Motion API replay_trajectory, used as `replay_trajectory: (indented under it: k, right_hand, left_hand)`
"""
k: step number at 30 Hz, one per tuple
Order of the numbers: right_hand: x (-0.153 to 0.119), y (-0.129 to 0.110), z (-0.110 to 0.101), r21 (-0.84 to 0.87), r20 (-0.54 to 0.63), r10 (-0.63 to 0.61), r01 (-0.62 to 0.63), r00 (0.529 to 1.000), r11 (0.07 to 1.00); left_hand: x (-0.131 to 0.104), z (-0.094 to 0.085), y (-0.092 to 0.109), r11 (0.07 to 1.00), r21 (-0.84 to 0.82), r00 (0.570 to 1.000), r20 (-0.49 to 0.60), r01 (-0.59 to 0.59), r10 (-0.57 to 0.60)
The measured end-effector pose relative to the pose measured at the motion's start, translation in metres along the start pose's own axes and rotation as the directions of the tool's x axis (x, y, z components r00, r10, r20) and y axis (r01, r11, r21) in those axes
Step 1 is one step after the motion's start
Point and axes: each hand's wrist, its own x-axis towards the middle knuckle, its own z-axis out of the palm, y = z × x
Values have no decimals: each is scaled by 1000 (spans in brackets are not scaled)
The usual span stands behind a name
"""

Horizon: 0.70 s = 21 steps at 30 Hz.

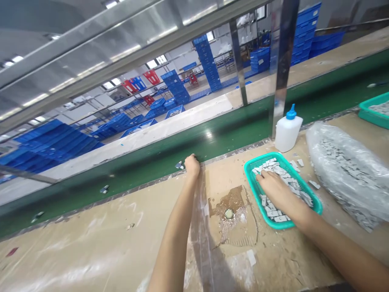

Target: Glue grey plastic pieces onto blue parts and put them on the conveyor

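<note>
My left hand [192,165] is at the near edge of the green conveyor belt [212,142], its fingers curled closed; whatever they hold is hidden. A small dark-and-white part [179,165] lies on the belt just left of it. My right hand [273,186] reaches into a teal plastic basket [249,178] of small flat grey-white pieces [275,214]. Its fingers are bent together among the pieces, and I cannot make out what is between them.
Similar small parts [104,189] lie farther left on the belt. A white squeeze bottle [287,132] with a blue cap stands behind the basket. A clear plastic bag [349,162] of pieces lies to the right, near another teal basket [373,115]. A metal post [281,81] rises by the bottle.
</note>
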Motion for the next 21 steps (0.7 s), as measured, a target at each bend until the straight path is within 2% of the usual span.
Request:
replay_trajectory:
  k: [5, 8, 11, 13, 16, 18, 21]
  right_hand:
    - [2, -2, 1, 41, -6, 40, -40, 999, 998]
    - [-1, -1, 0, 101, -28, 26, -23, 999, 995]
    - [-5, 4, -3, 189, -78, -4, 19, 997, 982]
    - [-5, 8, -2, 265, -134, -6, 41, 991, 963]
    - [-2, 14, 2, 443, -220, 38, 65, 975, 894]
    - [-1, 16, 3, 606, -202, 55, 81, 978, 792]
    - [-2, 16, -6, 779, -90, 6, 67, 996, 624]
  left_hand:
    - [-16, -5, 10, 992, -127, 999, 34, -23, 28]
    - [-41, -6, 14, 964, -265, 996, 85, 3, 20]
    - [-77, -11, 18, 913, -405, 988, 150, 41, 22]
    - [-103, -17, 20, 815, -570, 978, 206, 103, 20]
    - [-143, -30, 25, 504, -814, 940, 341, 288, 14]
    - [-166, -40, 28, 350, -842, 895, 445, 410, 22]
    - [-193, -52, 29, 244, -796, 811, 582, 553, 61]
